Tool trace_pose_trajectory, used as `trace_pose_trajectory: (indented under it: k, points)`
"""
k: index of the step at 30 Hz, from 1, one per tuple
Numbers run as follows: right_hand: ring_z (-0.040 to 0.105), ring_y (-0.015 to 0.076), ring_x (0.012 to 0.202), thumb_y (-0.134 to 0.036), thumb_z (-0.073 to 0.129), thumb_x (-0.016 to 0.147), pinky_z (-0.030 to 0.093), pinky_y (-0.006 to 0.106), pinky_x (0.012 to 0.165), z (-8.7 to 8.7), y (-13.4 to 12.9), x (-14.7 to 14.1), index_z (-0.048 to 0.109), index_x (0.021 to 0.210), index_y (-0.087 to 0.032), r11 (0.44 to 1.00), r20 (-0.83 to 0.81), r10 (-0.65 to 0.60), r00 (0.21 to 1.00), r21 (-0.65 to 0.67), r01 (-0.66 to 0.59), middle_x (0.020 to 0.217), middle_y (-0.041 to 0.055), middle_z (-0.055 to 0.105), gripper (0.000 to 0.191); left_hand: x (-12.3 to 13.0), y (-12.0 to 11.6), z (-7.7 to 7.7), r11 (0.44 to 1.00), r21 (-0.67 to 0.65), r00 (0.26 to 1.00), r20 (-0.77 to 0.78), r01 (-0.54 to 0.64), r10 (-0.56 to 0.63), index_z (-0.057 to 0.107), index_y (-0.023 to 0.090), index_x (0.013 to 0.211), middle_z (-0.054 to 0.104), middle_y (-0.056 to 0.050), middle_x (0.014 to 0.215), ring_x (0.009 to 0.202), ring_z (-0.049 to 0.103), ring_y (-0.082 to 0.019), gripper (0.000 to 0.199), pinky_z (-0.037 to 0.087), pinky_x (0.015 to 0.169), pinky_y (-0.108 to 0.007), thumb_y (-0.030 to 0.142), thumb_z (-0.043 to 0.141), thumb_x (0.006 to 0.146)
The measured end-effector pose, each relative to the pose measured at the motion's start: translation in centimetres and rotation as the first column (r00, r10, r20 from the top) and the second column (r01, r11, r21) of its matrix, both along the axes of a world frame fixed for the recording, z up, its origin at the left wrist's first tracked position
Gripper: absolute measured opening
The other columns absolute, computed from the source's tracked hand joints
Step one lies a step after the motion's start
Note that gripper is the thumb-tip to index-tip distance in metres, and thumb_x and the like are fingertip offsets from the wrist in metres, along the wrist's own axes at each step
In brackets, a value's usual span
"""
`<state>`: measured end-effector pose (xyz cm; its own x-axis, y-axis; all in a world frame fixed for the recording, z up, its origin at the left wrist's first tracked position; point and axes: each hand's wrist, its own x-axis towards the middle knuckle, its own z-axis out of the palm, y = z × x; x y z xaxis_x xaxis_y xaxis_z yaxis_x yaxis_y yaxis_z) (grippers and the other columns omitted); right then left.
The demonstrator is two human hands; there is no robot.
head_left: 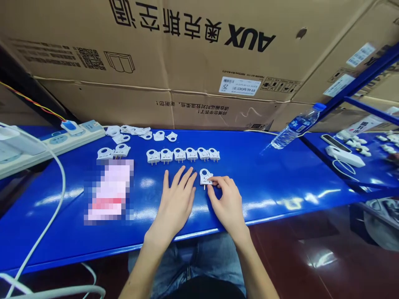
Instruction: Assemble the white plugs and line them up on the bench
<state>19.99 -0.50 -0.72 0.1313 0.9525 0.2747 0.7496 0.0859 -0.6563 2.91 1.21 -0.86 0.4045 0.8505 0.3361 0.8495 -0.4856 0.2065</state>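
Observation:
Between thumb and fingers, my right hand [227, 200] pinches a white plug [205, 176] with a round hole in its upper part and metal prongs pointing toward me. My left hand [178, 199] lies flat on the blue table [268, 178], fingers spread, just left of that plug. Beyond my fingertips, several similar white plugs [179, 155] stand in a row with their prongs facing me. Farther left, two more plugs [121, 150] sit side by side above a blurred pink item [109, 191].
White ring-shaped parts [158, 136] lie in a cluster at the back. A power strip [59, 141] and white cable [59, 199] occupy the left. At right are a tilted water bottle [296, 126], a blue metal frame [358, 83] and a white adapter [345, 157]. Cardboard boxes [193, 74] wall the back.

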Motion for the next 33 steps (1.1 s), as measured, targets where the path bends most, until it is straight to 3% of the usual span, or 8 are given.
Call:
trace_pose_trajectory:
  k: [5,10,17,26,33]
  points:
    - [0.064,0.0244,0.098,-0.03,0.058,0.101,0.049,0.041,0.089,0.0,-0.1,0.2,0.072,0.11,-0.026,0.999,0.011,0.044,0.999,-0.009,-0.044,0.102,0.0047,0.071,0.018,-0.9,-0.3,0.3,0.998,-0.009,0.995,0.083,-0.058,0.058,0.063,0.02,0.134,0.07,-0.011,0.133,0.133,0.059,-0.029,0.038,0.027,0.128,-0.064,0.017,0.039,0.105]
    - [0.065,0.0236,0.099,-0.03,0.058,0.102,0.05,0.04,0.092,0.1,-0.2,0.2,0.072,0.114,-0.026,0.995,0.009,0.101,0.995,-0.005,-0.101,0.104,0.0048,0.071,0.019,-1.5,-0.6,0.6,0.997,-0.004,0.984,0.165,-0.073,0.072,0.068,0.023,0.12,0.074,-0.007,0.118,0.121,0.063,-0.027,0.034,0.029,0.127,-0.063,0.015,0.039,0.104]
    - [0.066,0.0243,0.104,-0.028,0.058,0.103,0.052,0.041,0.093,0.6,-0.4,0.2,0.07,0.115,-0.026,0.979,0.015,0.203,0.979,-0.009,-0.203,0.11,0.0057,0.072,0.017,-1.5,-0.7,0.7,0.997,0.0,0.973,0.217,-0.075,0.073,0.068,0.023,0.116,0.075,-0.006,0.114,0.12,0.064,-0.027,0.028,0.03,0.127,-0.061,0.021,0.043,0.105]
    - [0.066,0.0244,0.103,-0.029,0.058,0.104,0.052,0.042,0.093,0.6,-0.3,0.2,0.07,0.116,-0.025,0.977,0.002,0.211,0.977,-0.016,-0.211,0.11,0.0059,0.072,0.017,-1.7,-0.7,0.1,0.984,0.011,0.963,0.208,-0.179,0.173,0.065,0.023,0.104,0.068,-0.009,0.111,0.113,0.063,-0.028,0.017,0.034,0.123,-0.063,0.025,0.048,0.103]
    - [0.065,0.0243,0.103,-0.028,0.059,0.104,0.051,0.041,0.092,0.5,-0.3,0.3,0.069,0.116,-0.025,0.971,-0.008,0.239,0.971,-0.011,-0.239,0.11,0.0054,0.072,0.016,-1.7,-0.9,0.5,0.984,0.01,0.945,0.279,-0.18,0.17,0.064,0.024,0.103,0.068,-0.007,0.113,0.113,0.063,-0.027,0.014,0.035,0.124,-0.062,0.025,0.05,0.103]
